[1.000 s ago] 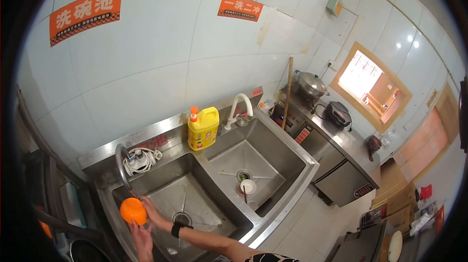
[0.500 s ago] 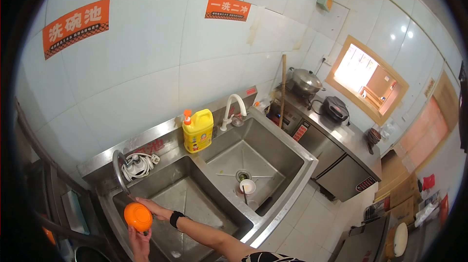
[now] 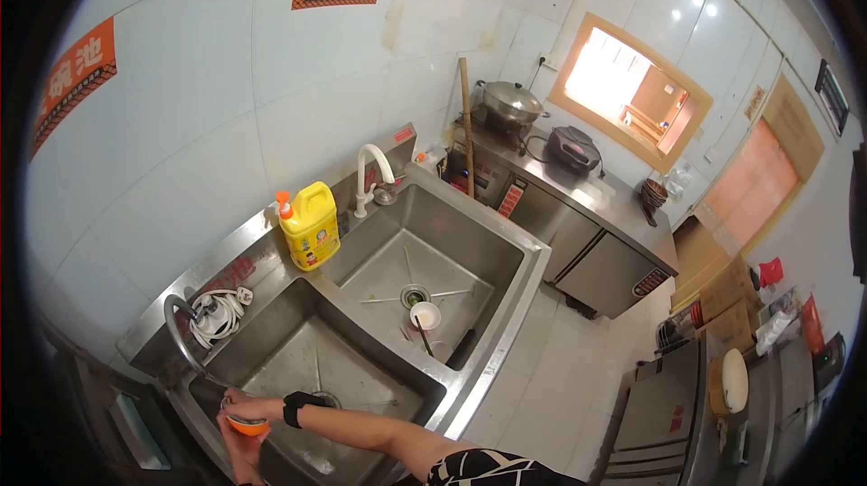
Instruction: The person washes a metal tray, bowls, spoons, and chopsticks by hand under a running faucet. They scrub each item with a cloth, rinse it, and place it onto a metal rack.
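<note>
An orange bowl (image 3: 248,429) is tilted over the near left corner of the left sink basin (image 3: 370,350), below the curved metal faucet (image 3: 174,328). My left hand (image 3: 237,452) grips it from underneath and the outer side. Above it, my right hand (image 3: 256,407), with a black band at the wrist, is closed at the bowl's rim, fingers curled over the opening. The fingertips of my right hand are partly hidden. A coiled white cable (image 3: 221,316) lies on the ledge behind the faucet.
A yellow detergent jug (image 3: 312,228) stands on the ledge near the white faucet (image 3: 372,170). In the right basin (image 3: 388,260), a small white bowl (image 3: 424,315) sits by the drain. A steel counter (image 3: 623,215) beyond holds a lidded pot (image 3: 510,105) and a black appliance (image 3: 573,150).
The orange bowl has turned from showing its rounded underside to showing its rim. My right hand has moved from its far side to over the opening. The view has swung right.
</note>
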`<state>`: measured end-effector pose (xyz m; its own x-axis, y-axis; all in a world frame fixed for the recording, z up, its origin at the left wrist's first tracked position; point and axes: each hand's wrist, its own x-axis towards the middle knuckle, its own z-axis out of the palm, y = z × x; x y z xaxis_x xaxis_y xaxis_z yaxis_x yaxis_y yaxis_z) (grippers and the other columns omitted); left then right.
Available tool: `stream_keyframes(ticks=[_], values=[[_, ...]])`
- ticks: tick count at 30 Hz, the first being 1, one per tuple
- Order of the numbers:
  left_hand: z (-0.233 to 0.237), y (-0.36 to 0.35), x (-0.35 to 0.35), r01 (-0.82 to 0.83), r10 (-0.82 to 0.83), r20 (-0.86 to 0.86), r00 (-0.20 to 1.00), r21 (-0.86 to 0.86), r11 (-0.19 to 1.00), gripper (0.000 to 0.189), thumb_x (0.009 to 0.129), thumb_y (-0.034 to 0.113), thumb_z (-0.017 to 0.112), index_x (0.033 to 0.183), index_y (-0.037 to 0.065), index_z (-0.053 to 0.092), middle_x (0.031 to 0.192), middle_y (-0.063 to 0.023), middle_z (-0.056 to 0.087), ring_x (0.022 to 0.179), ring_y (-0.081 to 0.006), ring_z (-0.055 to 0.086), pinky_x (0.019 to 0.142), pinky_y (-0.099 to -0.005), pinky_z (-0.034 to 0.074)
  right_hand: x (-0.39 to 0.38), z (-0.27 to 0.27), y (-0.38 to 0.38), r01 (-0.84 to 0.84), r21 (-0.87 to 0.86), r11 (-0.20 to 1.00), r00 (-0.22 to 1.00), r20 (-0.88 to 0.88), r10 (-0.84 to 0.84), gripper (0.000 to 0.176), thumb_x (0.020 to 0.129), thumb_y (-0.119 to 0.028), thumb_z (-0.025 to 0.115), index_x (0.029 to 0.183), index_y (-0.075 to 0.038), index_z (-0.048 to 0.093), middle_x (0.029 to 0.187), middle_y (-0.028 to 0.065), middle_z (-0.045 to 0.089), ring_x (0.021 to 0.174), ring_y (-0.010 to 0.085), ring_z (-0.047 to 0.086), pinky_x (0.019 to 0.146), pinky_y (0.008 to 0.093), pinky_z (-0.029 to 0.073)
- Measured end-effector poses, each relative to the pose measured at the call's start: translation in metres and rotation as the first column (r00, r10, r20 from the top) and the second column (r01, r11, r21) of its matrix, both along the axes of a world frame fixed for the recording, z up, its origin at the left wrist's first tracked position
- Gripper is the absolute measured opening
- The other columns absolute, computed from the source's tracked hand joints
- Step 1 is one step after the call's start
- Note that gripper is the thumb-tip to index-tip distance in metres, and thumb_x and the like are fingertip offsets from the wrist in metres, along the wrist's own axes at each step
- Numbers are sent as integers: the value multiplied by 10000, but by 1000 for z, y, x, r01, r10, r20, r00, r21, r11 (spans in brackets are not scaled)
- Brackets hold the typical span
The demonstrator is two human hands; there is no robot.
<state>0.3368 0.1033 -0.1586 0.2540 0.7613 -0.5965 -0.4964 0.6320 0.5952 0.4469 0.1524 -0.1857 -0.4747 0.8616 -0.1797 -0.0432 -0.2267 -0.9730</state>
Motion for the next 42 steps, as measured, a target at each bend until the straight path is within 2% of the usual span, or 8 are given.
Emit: stream_keyframes(ticks=[7, 14, 20, 22, 28, 30, 36, 42], values=[[-30, -4, 10, -174, 190, -84, 978, 169, 970, 569, 837, 514, 331, 1204, 82, 370, 1142, -85, 472, 1004, -222, 510, 727, -360, 483, -18, -28, -10, 64, 517, 853, 829, 448, -334, 391, 747, -140, 560, 1064, 41, 418, 1057, 232, 442, 934, 340, 481, 809, 369, 385], [-46, 6, -44, -87, 124, -152, 981, 228, 970, 517, 841, 467, 371, 1171, 68, 387, 1081, -91, 495, 978, -217, 522, 745, -331, 473, 31, 12, 4, -507, 547, 666, 861, 357, 362, 179, 699, -109, 546, 855, -23, 567, 849, 127, 552, 918, 292, 481, 810, 353, 380], [-37, -2, -38, 63, 6, -184, 983, 368, 928, 510, 808, 272, 407, 1252, 49, 292, 1148, -121, 449, 1024, -231, 488, 836, -345, 413, 32, 62, -4, -72, 786, 614, 992, 122, -40, 109, 715, -82, 501, 802, -46, 555, 979, 95, 500, 930, 303, 448, 845, 376, 348], [-45, 0, -29, 112, 12, -348, 937, 333, 936, 501, 800, 215, 392, 1257, 40, 286, 1159, -130, 436, 1052, -235, 462, 871, -348, 383, 15, 40, -2, -120, 975, 187, 987, 138, -84, 194, 666, -108, 571, 850, -57, 536, 980, 77, 439, 942, 271, 428, 775, 366, 375], [-55, 4, -28, 339, 285, -745, 603, 563, 754, 520, 752, 21, 339, 1269, 24, 278, 1210, -157, 382, 1127, -258, 386, 960, -358, 289, 13, -28, 15, -156, 767, 623, 962, 262, -82, 220, 749, -115, 552, 940, -24, 490, 950, 137, 470, 842, 302, 513, 662, 370, 432], [-30, 3, -13, 292, 419, -680, 601, 676, 677, 538, 736, -14, 333, 1270, 28, 280, 1226, -158, 366, 1137, -262, 378, 971, -360, 276, 1, -49, 7, 276, 133, 952, 957, 56, -285, 275, 799, -149, 530, 1026, -3, 477, 1056, 140, 480, 894, 236, 530, 663, 320, 444], [-8, -12, 18, -284, 622, -459, 634, 610, 739, 588, 706, -84, 308, 1278, 43, 269, 1262, -156, 334, 1173, -256, 346, 1000, -349, 239, -23, -49, -26, 159, -580, 799, 949, -134, -286, 432, 809, -155, 500, 1179, 25, 367, 1029, 183, 527, 945, 238, 523, 760, 336, 443], [-56, 3, -47, 308, 299, -661, 688, 639, 705, 472, 728, -79, 389, 1194, -6, 374, 1186, -166, 440, 1119, -287, 421, 958, -354, 300, 10, -9, -8, 65, 558, 827, 854, 398, -336, 352, 712, -48, 511, 1057, -3, 453, 1074, 196, 480, 994, 332, 470, 790, 351, 439]])
